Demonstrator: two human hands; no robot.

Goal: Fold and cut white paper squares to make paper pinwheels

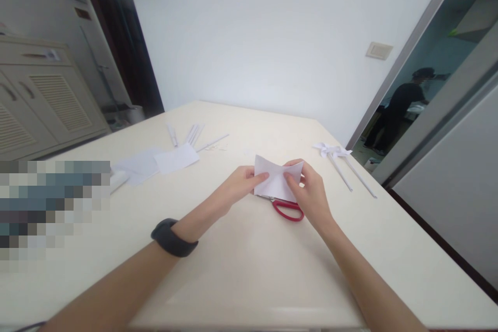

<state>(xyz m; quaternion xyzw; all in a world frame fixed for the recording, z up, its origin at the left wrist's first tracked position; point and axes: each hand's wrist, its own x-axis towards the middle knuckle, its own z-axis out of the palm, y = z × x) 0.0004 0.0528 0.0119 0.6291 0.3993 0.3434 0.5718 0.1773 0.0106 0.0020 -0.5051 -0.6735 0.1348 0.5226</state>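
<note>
Between both hands is a small white sheet of paper (277,181), bowed so that its top edge dips in the middle. My left hand (245,182) pinches its left side, thumb on the front face. On the right side my right hand (309,187) grips it the same way, with the thumb pressed near the centre. Scissors with red handles (288,211) lie on the table just below the paper, their blades partly hidden by it. The fingers behind the sheet are mostly out of sight.
On the white table (233,275), two paper pinwheels on sticks (342,163) lie at right. White paper sheets (177,159), rolled paper sticks (193,135) and small scraps (216,147) are at left. A pixelated patch covers the left edge. Another person (402,104) is beyond the doorway.
</note>
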